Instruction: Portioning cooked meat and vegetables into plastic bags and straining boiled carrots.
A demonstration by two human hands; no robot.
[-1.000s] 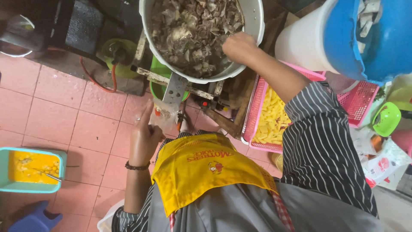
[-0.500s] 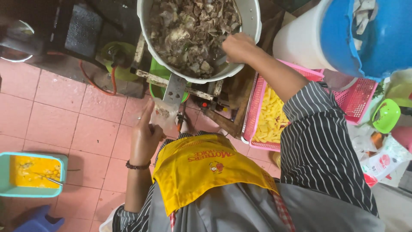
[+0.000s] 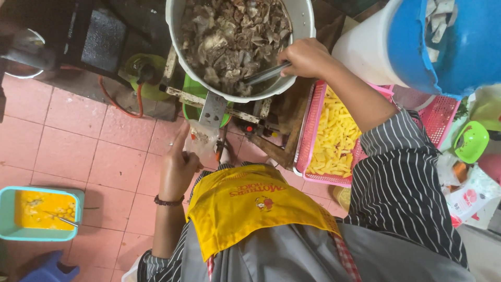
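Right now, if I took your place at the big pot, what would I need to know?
Left hand: holds a small clear bag with a little food in it, below the pot.
Right hand: grips metal tongs reaching into the big pot.
The pot is full of cooked brownish pieces and sits on a burner stand.
A pink basket of yellow strips lies to the right.
Done: some food is in the bag. Left: the bag looks far from full.
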